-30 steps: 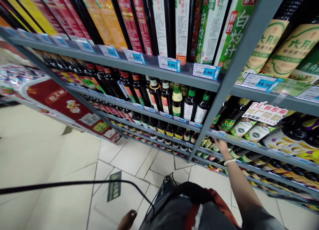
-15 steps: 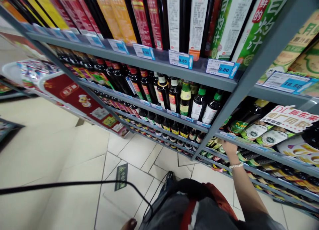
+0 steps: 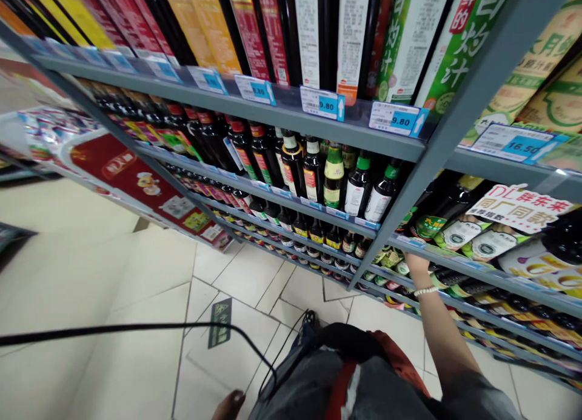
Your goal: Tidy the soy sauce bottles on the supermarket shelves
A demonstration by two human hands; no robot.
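My right hand (image 3: pixel 416 265) reaches in among the bottles on a lower shelf of the right-hand rack, a white beaded bracelet (image 3: pixel 426 291) on its wrist. Its fingers are hidden under the shelf edge (image 3: pixel 434 250), so I cannot see what they touch. Close by are dark bottles with green and white labels (image 3: pixel 402 267). At the bottom edge, only a small part of my left hand (image 3: pixel 230 405) shows, low over the floor and away from the shelves; I cannot make out anything in it.
A grey upright post (image 3: pixel 411 208) divides the rack. Sauce bottles (image 3: pixel 334 174) and tall boxes (image 3: pixel 264 32) line the left shelves, with price tags (image 3: pixel 322 103) along the edges. A red display bin (image 3: pixel 122 177) stands at left. A black cable (image 3: pixel 136 329) crosses above the tiled floor (image 3: pixel 236 274).
The view has shifted slightly, with the shelves sliding a little left. My right hand goes slightly deeper under the shelf edge. A bit more of my left hand shows at the bottom.
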